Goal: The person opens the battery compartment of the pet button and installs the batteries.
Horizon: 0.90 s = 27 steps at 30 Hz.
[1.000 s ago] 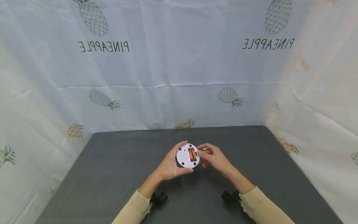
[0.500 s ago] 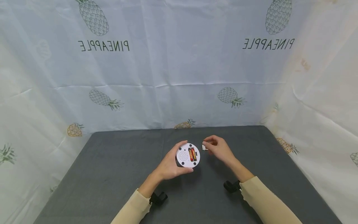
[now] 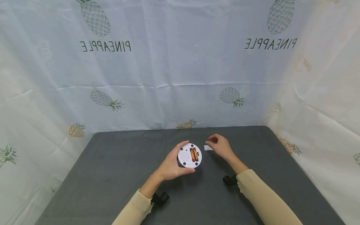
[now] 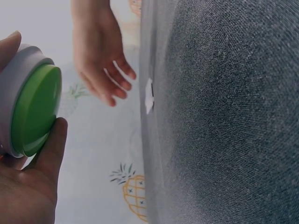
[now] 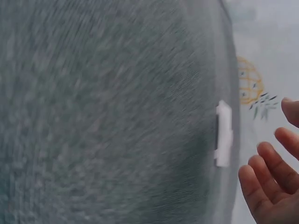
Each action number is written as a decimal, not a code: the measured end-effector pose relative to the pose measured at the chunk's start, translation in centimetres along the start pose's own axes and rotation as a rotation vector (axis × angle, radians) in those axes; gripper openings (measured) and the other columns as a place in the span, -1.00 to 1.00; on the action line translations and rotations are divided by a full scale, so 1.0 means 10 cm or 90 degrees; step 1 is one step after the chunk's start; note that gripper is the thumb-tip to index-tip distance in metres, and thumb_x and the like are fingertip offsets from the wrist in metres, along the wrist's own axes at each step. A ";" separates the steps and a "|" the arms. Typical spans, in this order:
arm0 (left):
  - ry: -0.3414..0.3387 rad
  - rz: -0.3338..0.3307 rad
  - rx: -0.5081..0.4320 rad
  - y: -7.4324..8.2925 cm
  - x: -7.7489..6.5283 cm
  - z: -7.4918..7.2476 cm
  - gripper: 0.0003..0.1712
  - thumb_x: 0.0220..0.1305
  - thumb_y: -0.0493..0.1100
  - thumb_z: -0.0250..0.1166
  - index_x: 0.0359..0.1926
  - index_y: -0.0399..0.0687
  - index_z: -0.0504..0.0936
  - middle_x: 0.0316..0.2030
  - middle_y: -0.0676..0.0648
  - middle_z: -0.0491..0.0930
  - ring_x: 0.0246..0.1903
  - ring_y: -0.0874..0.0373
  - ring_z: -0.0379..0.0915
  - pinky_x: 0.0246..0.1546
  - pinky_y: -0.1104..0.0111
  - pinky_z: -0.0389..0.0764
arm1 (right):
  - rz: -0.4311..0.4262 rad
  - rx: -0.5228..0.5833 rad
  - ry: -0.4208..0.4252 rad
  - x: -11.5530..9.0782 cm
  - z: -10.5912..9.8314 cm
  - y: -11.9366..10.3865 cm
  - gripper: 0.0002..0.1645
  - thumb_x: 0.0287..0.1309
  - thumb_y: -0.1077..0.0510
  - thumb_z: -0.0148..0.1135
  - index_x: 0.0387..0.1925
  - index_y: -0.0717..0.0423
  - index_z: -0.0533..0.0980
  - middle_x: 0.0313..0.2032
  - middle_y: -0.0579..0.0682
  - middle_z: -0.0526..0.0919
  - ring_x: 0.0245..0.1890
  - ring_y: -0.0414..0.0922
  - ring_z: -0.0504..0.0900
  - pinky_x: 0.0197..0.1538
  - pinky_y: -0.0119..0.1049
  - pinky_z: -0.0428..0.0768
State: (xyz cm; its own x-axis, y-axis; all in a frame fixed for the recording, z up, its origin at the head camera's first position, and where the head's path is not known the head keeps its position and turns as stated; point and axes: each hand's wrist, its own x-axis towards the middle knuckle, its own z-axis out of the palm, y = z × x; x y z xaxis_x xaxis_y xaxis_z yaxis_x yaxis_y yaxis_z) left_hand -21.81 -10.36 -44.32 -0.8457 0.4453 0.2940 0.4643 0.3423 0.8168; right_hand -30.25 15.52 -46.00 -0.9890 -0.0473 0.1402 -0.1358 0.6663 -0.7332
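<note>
Left hand (image 3: 171,165): we grip the round gadget (image 3: 184,156) | Right hand (image 3: 221,147): empty, loosely bent, near the cover (image 3: 207,148) | Batteries (image 3: 195,155): left of our right hand, long axis roughly away from us

The left hand (image 4: 28,191) grips the device (image 4: 37,109), white with a green dome turned toward the tabletop (image 4: 224,116). In this view, right of the device come the right hand (image 4: 98,58), apart and holding nothing, then a white piece (image 4: 149,96) on the tabletop. Lower right of the device, the curtain (image 4: 98,144) bears an orange pineapple (image 4: 135,192).
</note>
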 end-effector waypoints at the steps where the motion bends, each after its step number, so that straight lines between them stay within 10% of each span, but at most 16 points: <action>1: 0.001 0.001 0.000 0.00 0.00 0.00 0.16 0.00 0.00 0.63 0.55 0.18 0.16 0.25 0.08 0.41 0.09 0.16 0.40 0.08 0.13 0.44 | 0.002 -0.005 -0.003 0.01 0.01 0.03 -0.61 0.31 0.06 0.35 0.00 0.26 0.59 -0.09 0.19 0.65 -0.08 0.10 0.60 -0.01 0.05 0.56; 13: -0.001 0.001 0.012 0.00 0.00 0.00 0.15 0.00 0.02 0.62 0.54 0.16 0.16 0.28 0.05 0.41 0.10 0.14 0.39 0.10 0.15 0.42 | 0.021 -0.045 -0.051 0.09 0.07 0.21 -0.57 0.26 0.10 0.38 0.02 0.35 0.58 -0.04 0.27 0.63 -0.02 0.17 0.58 0.06 0.11 0.51; 27: 0.000 -0.013 -0.002 0.00 0.00 0.00 0.16 0.00 0.01 0.63 0.55 0.22 0.16 0.24 0.07 0.43 0.07 0.15 0.42 0.06 0.17 0.44 | -0.006 -0.028 -0.067 0.06 0.03 0.27 -0.70 0.15 0.29 0.40 -0.06 0.29 0.63 -0.47 0.00 0.53 -0.51 -0.11 0.43 -0.37 -0.23 0.38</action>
State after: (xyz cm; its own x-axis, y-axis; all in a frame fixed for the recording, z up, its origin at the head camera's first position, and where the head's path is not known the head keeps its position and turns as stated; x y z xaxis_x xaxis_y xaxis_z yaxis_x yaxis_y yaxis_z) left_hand -21.86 -10.37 -44.33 -0.8551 0.4381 0.2772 0.4460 0.3490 0.8242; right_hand -31.25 17.08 -48.05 -0.9888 -0.1294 0.0747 -0.1443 0.6972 -0.7022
